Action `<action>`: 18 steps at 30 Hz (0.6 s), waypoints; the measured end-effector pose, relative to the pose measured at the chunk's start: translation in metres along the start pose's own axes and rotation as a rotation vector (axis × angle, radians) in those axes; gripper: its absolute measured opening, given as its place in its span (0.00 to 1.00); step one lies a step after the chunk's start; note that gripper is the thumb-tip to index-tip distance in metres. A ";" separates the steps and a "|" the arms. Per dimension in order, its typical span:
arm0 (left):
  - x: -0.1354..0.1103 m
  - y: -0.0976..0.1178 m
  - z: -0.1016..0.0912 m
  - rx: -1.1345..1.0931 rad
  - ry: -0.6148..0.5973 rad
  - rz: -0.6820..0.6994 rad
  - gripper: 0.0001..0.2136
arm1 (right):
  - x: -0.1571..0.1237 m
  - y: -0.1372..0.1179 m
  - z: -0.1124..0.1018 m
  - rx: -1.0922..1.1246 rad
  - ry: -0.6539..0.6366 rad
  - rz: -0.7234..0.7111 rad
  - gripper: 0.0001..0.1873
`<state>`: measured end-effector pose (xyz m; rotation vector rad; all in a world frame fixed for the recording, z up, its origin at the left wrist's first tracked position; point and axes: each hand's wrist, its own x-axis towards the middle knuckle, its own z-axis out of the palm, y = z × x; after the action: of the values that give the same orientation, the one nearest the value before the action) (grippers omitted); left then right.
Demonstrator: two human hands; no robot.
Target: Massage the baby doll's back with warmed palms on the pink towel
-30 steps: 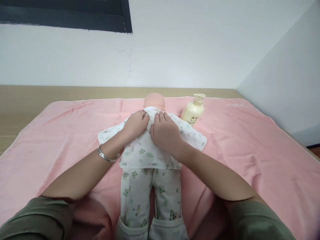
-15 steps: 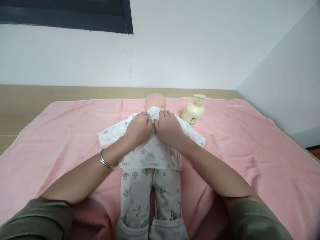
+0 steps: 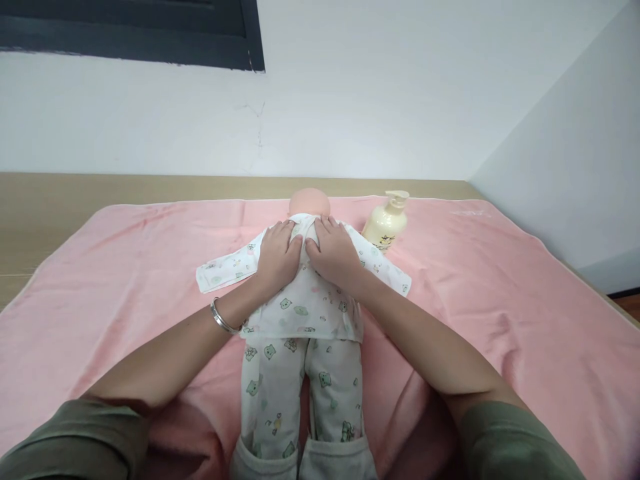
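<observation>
A baby doll [image 3: 310, 201] lies face down, its bald head at the far end. It wears a white printed top [image 3: 305, 310] and matching trousers [image 3: 275, 393] with grey feet. My left hand [image 3: 280, 255] rests flat on the upper left of the doll's back, fingers extended toward the shoulder. Beside it, my right hand [image 3: 334, 255] lies flat on the upper right of the back, its fingers pointing at the neck. Both thumbs sit near each other at the middle. The doll's arms spread out sideways in the sleeves.
A cream pump bottle [image 3: 386, 223] stands just beyond the doll's right sleeve. Pink cloth [image 3: 150, 267] covers most of the wooden surface [image 3: 45, 200]. Behind is a white wall [image 3: 350, 93] with a dark frame [image 3: 130, 40] at upper left.
My left hand has flattened, its fingers uncurling and reaching forward over the shoulder. My right fingers have slid slightly up toward the neck. The doll and bottle stay in place.
</observation>
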<state>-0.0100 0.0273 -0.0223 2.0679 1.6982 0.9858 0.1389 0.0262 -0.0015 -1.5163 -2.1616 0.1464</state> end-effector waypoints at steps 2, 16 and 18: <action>-0.002 0.000 0.000 -0.060 0.016 -0.002 0.22 | -0.002 -0.003 -0.009 0.043 -0.013 -0.008 0.24; -0.008 -0.003 0.003 -0.208 0.123 -0.037 0.23 | -0.011 -0.010 -0.003 0.058 0.000 -0.138 0.30; -0.008 -0.003 0.004 -0.222 0.130 -0.050 0.23 | -0.011 -0.010 -0.004 0.041 0.073 -0.148 0.32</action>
<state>-0.0104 0.0210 -0.0296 1.8484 1.6097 1.2543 0.1350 0.0116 0.0021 -1.3128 -2.1890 0.0833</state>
